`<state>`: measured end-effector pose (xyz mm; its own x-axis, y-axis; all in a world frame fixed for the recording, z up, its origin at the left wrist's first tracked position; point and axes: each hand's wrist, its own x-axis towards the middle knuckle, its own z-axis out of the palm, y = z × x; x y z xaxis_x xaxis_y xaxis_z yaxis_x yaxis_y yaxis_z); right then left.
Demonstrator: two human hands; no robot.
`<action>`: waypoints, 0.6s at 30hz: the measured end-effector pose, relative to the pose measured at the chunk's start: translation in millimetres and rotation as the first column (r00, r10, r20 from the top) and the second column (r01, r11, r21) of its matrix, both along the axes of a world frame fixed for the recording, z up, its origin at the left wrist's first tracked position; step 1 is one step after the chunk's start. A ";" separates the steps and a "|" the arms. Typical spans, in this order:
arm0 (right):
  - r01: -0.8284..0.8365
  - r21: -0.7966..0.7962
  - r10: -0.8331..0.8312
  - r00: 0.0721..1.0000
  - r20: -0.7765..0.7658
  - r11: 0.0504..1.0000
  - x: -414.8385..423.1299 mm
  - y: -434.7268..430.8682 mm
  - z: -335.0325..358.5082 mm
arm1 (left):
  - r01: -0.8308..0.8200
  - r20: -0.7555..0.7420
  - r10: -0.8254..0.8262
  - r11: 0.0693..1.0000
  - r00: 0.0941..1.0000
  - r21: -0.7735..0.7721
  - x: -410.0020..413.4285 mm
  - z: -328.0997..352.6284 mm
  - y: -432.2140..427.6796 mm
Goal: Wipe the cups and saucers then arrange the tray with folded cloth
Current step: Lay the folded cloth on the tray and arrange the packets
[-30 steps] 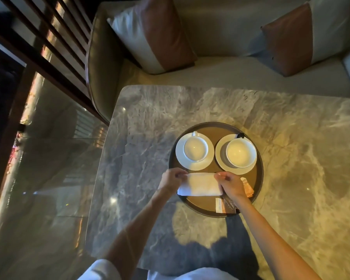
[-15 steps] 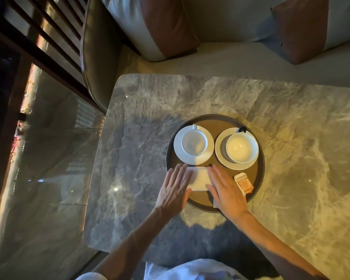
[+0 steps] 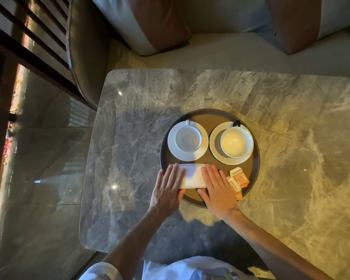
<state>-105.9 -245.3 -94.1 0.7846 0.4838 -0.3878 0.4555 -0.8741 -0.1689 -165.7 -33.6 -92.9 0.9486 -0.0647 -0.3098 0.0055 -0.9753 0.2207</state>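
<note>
We see the folded white cloth (image 3: 192, 176) lying flat on the round dark tray (image 3: 256, 156), along the tray's near edge and a little left of its middle. Our left hand (image 3: 167, 188) rests palm down with its fingers spread flat over the cloth's left end; our right hand (image 3: 216, 187) lies the same way, fingers extended, over the cloth's right end. Neither hand is curled around anything; both press flat, and a strip of cloth shows between them.

Just beyond the cloth, two white saucers sit side by side on the far half of the tray. The left saucer (image 3: 175, 150) carries a white cup (image 3: 188, 137) whose handle points to the tray's far edge. The right saucer (image 3: 214, 146) carries a second cup (image 3: 236, 142), lit warm yellow inside, with a dark handle or spoon end showing at its far right; we cannot tell which. Just right of our right hand, by the tray's near right rim, lie several small orange and white packets (image 3: 237, 178), overlapping one another.

The tray stands on a grey marble table (image 3: 129, 138), near the middle of its top and closer to the near edge than the far. Beyond the table's far edge is a sofa (image 3: 230, 59) with two brown and white cushions (image 3: 150, 23).
</note>
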 end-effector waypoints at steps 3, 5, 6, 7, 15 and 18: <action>-0.011 -0.007 0.011 1.000 -0.013 1.000 0.9 2.2 3.9 | 0.037 -0.007 -0.037 0.999 0.999 0.022 2.0 5.8 2.3; 0.011 -0.002 -0.011 1.000 -0.017 1.000 -0.2 3.4 7.0 | 0.063 -0.021 -0.062 0.997 0.998 0.042 3.4 11.7 3.1; 0.023 0.002 -0.023 1.000 -0.012 1.000 -1.1 4.4 8.8 | 0.071 -0.027 -0.069 0.996 0.997 0.057 4.3 15.2 2.5; 0.028 0.005 -0.028 1.000 -0.006 1.000 -1.0 5.8 11.3 | 0.074 -0.034 -0.071 0.995 0.997 0.074 6.2 19.6 1.0; 0.348 0.492 -0.419 0.907 0.038 0.798 21.4 -32.2 64.4 | -0.289 0.154 0.294 0.956 0.943 -0.056 24.8 68.3 -51.9; 0.564 0.425 -0.601 0.797 -0.056 0.708 33.9 -72.0 70.7 | -0.556 -0.058 0.561 0.791 0.826 -0.255 25.5 81.0 -85.7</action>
<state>-72.0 -317.3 -23.4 0.9820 0.0148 -0.1883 -0.0930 -0.8301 -0.5498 -140.2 -119.3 -11.9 0.8495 0.4059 -0.3371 0.5249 -0.7150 0.4618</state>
